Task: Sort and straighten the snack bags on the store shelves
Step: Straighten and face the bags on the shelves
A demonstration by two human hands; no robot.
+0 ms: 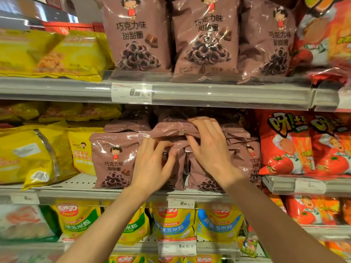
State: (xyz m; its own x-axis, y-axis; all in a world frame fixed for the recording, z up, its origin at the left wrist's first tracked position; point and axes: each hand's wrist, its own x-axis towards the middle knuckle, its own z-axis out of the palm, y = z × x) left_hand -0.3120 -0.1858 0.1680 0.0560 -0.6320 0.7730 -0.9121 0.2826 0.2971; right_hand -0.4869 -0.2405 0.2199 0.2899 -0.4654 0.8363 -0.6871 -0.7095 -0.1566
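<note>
Brown chocolate-ring snack bags point(112, 160) stand in a crowded group on the middle shelf point(79, 194). My left hand point(152, 164) rests on the front of one upright brown bag, fingers curled at its top edge. My right hand point(209, 149) presses on the folded top of a brown bag point(171, 130) that leans over the others, thumb under its edge. More brown bags point(205, 38) stand upright in a row on the shelf above.
Yellow bags point(34, 154) lie tilted at the left of the middle shelf, red tomato-print bags point(288, 145) stand at the right. Yellow and blue corn-snack bags point(172, 221) fill the shelf below. Price tags point(132, 93) sit on the shelf rails.
</note>
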